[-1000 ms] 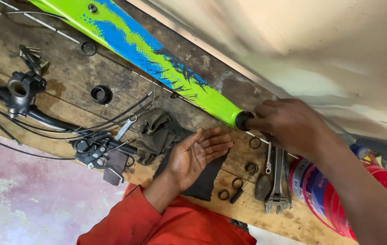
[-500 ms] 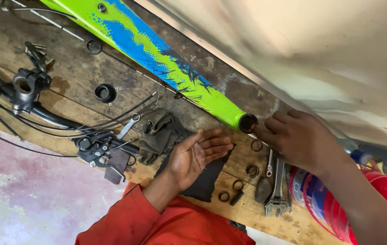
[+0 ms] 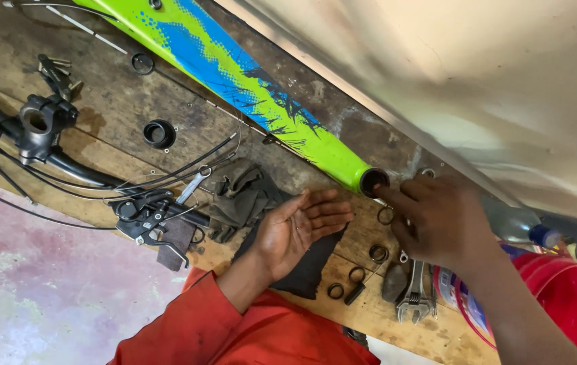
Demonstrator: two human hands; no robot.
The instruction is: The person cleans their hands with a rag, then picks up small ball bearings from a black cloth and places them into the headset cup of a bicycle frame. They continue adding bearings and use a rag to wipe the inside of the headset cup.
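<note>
Worn, stained wooden bench (image 3: 119, 101) runs diagonally; pale wall (image 3: 478, 81) at 1 o'clock, mottled pink floor (image 3: 38, 290) at 8. Green-and-blue frame tube (image 3: 248, 88) lies across the bench, its open end (image 3: 374, 181) near centre. Left hand (image 3: 298, 230) open, palm up, empty, resting on a dark rag (image 3: 309, 270) just at 7 o'clock of the tube end. Right hand (image 3: 441, 220) loosely curled, fingertip at the tube opening; can't tell if it pinches anything. Loose rings (image 3: 378, 253), adjustable wrench (image 3: 412, 297), red bucket (image 3: 562, 297) at 4 o'clock. Handlebar stem (image 3: 41, 122) at 9.
</note>
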